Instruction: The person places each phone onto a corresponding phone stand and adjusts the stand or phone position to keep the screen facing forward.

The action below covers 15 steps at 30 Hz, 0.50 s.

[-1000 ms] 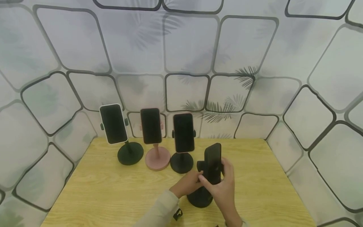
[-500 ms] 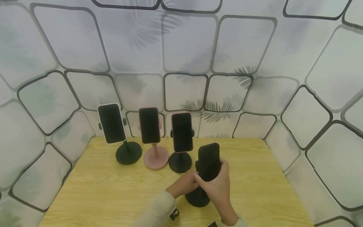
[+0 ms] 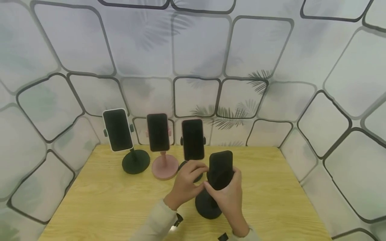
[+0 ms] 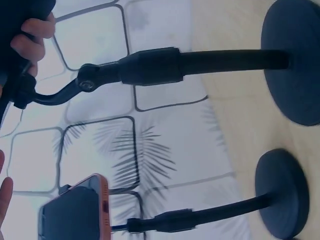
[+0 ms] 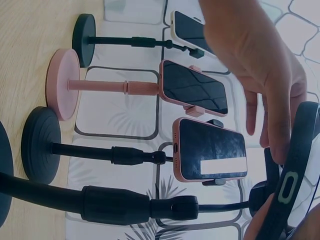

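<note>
A black phone (image 3: pixel 221 167) sits upright in a black phone stand, whose round base (image 3: pixel 208 207) rests on the table. My right hand (image 3: pixel 230 197) holds the phone by its lower right side, thumb across the bottom and fingers wrapped behind. At the phone's left side is my left hand (image 3: pixel 185 185), its fingertips right at the edge. In the right wrist view the left hand (image 5: pixel 255 55) reaches down with long, loose fingers beside the phone's edge (image 5: pixel 295 160). The stand's jointed pole (image 4: pixel 155 65) shows whole in the left wrist view.
Three more phones in stands line the back: a white-edged phone (image 3: pixel 117 130) on a dark green base (image 3: pixel 136 162), a pink-edged phone (image 3: pixel 158 132) on a pink base (image 3: pixel 165 167), and another phone (image 3: pixel 193 139) in a black stand close behind my left hand. A patterned wall (image 3: pixel 199 47) encloses the table.
The phone has turned from nearly edge-on to show its broad face. My left hand has left the stand beneath the phone and moved up and left, its fingers spreading. The right hand keeps its hold.
</note>
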Each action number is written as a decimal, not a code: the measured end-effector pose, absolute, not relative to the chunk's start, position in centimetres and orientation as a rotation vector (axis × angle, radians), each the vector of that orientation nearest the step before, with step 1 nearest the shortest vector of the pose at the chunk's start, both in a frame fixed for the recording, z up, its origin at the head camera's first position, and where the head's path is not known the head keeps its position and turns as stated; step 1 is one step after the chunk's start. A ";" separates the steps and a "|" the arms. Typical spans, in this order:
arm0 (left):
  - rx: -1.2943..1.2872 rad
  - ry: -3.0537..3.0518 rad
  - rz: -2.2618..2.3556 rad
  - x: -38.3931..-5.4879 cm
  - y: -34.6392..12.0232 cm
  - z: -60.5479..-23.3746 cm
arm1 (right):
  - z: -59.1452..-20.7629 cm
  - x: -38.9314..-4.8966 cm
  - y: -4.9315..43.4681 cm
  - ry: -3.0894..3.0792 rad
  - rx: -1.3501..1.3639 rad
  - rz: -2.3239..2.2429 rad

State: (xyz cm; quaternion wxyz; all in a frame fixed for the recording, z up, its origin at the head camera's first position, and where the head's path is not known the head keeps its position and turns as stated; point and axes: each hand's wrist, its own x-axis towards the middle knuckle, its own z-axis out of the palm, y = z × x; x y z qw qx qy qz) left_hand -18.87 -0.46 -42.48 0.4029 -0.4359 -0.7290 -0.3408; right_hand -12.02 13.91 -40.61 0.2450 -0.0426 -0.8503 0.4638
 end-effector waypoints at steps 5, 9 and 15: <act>-1.102 -1.824 -0.761 -18.8 -0.5 -41.6 | -40.4 -12.0 14.0 -2.333 -0.145 1.259; -1.122 -1.807 -0.737 -18.8 -0.6 -41.1 | -40.3 -12.0 14.0 -2.332 -0.184 1.262; -1.163 -1.771 -0.734 -18.8 -0.7 -40.5 | -40.3 -12.0 14.0 -2.335 -0.210 1.251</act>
